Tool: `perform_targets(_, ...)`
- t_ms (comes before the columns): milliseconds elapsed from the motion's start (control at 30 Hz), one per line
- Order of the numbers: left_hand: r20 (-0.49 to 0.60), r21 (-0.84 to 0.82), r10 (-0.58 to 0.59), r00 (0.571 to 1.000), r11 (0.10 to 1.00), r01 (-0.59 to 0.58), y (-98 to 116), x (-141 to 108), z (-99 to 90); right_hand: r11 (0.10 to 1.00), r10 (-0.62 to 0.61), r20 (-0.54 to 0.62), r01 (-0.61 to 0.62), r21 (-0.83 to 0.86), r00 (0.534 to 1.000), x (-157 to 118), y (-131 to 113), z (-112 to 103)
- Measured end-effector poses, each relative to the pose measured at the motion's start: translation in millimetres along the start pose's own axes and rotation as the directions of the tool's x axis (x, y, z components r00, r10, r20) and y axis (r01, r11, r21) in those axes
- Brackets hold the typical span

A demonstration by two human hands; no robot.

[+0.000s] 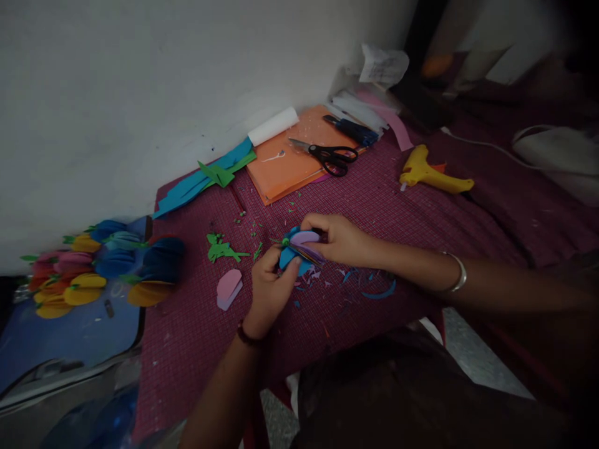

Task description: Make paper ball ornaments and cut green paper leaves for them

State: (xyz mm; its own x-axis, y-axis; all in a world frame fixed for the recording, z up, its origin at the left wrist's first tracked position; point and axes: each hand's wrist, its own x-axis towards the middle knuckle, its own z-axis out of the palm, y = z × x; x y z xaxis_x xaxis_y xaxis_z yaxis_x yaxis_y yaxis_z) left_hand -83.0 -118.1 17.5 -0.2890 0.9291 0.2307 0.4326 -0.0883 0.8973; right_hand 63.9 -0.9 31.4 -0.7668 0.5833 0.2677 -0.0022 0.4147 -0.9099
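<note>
A small layered paper piece [304, 240] in blue and lilac, with a green bit at its left end, is held above the table. My left hand [274, 284] grips its lower left side, thumb on the blue layer. On its right side, the fingers of my right hand [334, 237] pinch the lilac layers. Left of my hands lie green paper cutouts [222, 248] and a small stack of pink and lilac paper shapes [229, 289]. Paper scraps [322, 274] are scattered beneath and around the hands.
Black-handled scissors [327, 156] rest on orange sheets [281, 171] behind. A yellow glue gun [433, 173] lies at the right. Blue strips [187, 187] are by the wall. Several colourful paper balls [84, 288] sit on a blue surface [88, 340] at the left.
</note>
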Motion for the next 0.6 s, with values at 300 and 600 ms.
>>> perform_targets(300,0.009,-0.381,-0.162,0.987,0.912,0.153,-19,-3,0.6,0.934,-0.042,0.014,0.035,0.356,0.999,-1,-1,1)
perform_targets(600,-0.006,-0.419,-0.167,0.986,0.896,0.15,-19,-2,-6.5,0.954,-0.046,0.161,-0.004,0.3,0.986,-3,-5,-10)
